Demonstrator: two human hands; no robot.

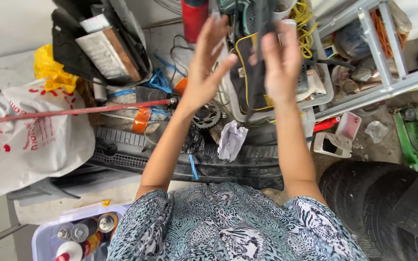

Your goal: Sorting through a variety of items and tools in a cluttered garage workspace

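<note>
In the head view, a dark flat strip [259, 72] hangs near twelve o'clock, long axis vertical, upper end pointing away. The right hand [280, 63] grips it, fingers curled round. At eleven o'clock the left hand [208, 63] is raised, fingers spread, holding nothing.

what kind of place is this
Most likely a cluttered garage or home workshop. Stacked black rubber tyres sit on the concrete floor, a toothed metal sprocket lies among tangled yellow cables, and spray cans fill a pale plastic tub.
</note>
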